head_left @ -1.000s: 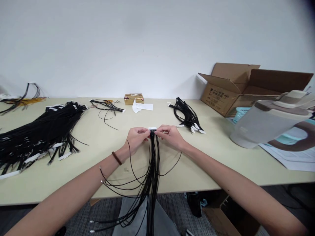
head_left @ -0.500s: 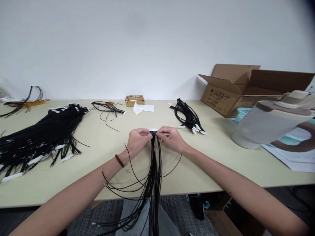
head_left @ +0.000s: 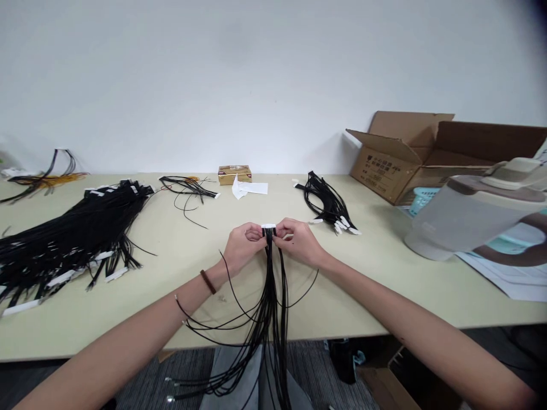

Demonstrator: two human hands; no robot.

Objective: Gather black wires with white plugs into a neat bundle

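My left hand (head_left: 243,246) and my right hand (head_left: 299,241) meet over the middle of the beige table (head_left: 384,267). Both pinch a small white connector (head_left: 268,227) from either side. From the connector a bundle of thin black wires (head_left: 269,307) hangs down over the table's near edge toward my lap, with several loose strands looping to the left. A brown band sits on my left wrist.
A big heap of black wire harnesses (head_left: 68,233) lies at the left. A smaller bundle (head_left: 327,205) lies behind my right hand, and loose wires (head_left: 186,185) at the back. An open cardboard box (head_left: 410,154), a grey jug (head_left: 470,213) and papers stand at the right.
Both hands with the connector have shifted slightly right and nearer each other. The hanging wires swung a little with them.
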